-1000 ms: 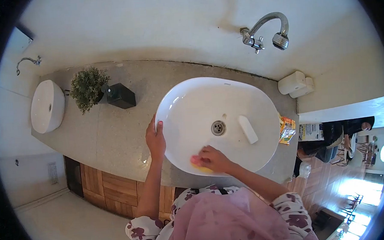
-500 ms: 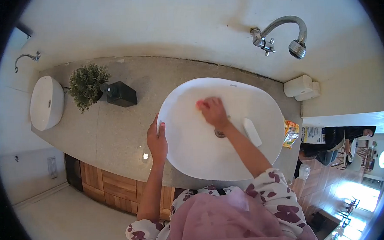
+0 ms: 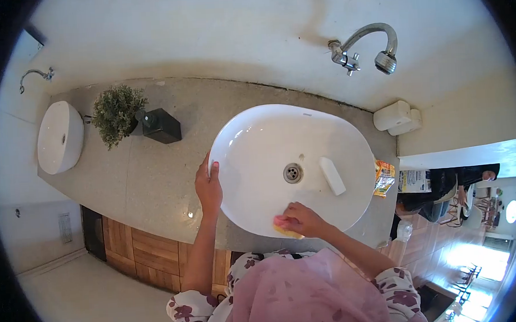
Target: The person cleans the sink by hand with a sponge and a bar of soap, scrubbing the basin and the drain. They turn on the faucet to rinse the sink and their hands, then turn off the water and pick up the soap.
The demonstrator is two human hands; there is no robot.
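My right hand (image 3: 302, 219) is closed on a pink and yellow sponge (image 3: 288, 231), pressed against the near inner wall of the white oval basin (image 3: 259, 178). At the basin's left edge, my left hand (image 3: 209, 189) grips the rim, thumb on top and fingers outside. A round metal drain (image 3: 293, 172) lies at the basin's middle. To the right of it rests a long white object (image 3: 332, 176), possibly a bottle, on the basin floor.
A chrome faucet (image 3: 374, 46) sticks out from the wall. On the grey counter (image 3: 155, 177) stand a dark dispenser (image 3: 161, 126), a plant (image 3: 117, 112), a second basin (image 3: 61, 138) and an orange packet (image 3: 384, 178). A person (image 3: 443, 187) sits at the far right.
My right hand and the sponge have moved from the basin's upper middle down to its near wall, uncovering the drain. My left hand keeps its place on the rim.
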